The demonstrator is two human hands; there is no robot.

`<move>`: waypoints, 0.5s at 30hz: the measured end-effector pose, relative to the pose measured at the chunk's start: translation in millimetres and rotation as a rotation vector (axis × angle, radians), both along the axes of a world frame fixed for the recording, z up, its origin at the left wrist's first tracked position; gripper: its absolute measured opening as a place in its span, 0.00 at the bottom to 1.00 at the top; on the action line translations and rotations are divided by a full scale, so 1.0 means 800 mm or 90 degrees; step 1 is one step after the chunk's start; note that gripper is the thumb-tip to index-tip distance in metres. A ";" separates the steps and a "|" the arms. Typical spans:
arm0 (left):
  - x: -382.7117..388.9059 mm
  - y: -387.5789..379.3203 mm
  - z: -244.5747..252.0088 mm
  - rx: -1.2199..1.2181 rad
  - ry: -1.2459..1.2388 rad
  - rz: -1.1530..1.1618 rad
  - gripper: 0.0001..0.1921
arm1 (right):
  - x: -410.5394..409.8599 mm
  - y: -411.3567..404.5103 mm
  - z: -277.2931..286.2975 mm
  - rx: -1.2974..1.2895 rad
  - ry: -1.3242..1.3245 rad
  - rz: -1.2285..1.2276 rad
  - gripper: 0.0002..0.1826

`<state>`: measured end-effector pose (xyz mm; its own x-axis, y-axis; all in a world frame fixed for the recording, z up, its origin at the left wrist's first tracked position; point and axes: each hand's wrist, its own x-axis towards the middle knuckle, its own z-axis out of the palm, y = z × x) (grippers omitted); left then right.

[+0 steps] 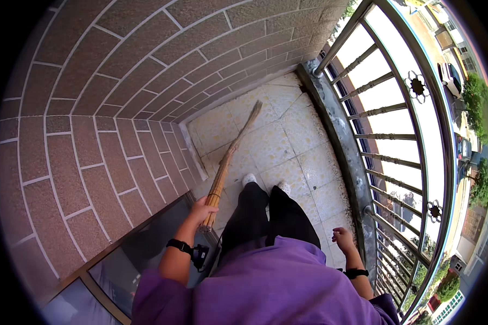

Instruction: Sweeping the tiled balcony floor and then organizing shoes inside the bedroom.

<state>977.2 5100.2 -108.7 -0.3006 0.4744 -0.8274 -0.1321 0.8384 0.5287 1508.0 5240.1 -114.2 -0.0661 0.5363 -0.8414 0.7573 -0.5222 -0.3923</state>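
My left hand (201, 210) is closed around the thick upper end of a long broom (223, 168), a bundle of straw-like stalks bound with thin ties. The broom slants away from me, and its frayed brush end (255, 110) lies over the tiled floor near the far wall. By my right side hangs my right hand (343, 239), close to the railing but apart from it. Its fingers look loosely curled and I see nothing in them, though the palm is hidden.
Pale speckled floor tiles (274, 140) lie around my white shoes (250, 178). A brick-patterned wall (126, 77) bounds the left and far sides, with a framed window or door (146, 248) at lower left. A raised ledge (341, 138) carries a metal railing (421, 140) along the right; outside are parked vehicles.
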 end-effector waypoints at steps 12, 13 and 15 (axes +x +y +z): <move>-0.021 0.384 -0.116 -0.187 -0.226 -0.060 0.08 | -0.041 -0.057 0.023 -0.047 -0.046 -0.256 0.14; -0.020 0.382 -0.115 -0.193 -0.223 -0.062 0.08 | -0.051 -0.056 0.025 -0.035 -0.047 -0.258 0.14; -0.004 0.362 -0.089 -0.165 -0.210 -0.075 0.07 | -0.070 -0.059 0.038 -0.067 -0.043 -0.286 0.14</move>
<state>973.6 5390.0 -180.1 0.0433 0.2538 -0.9663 -0.1546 0.9573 0.2445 1451.9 5192.9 -83.9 0.2097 0.4109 -0.8872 0.4688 -0.8386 -0.2775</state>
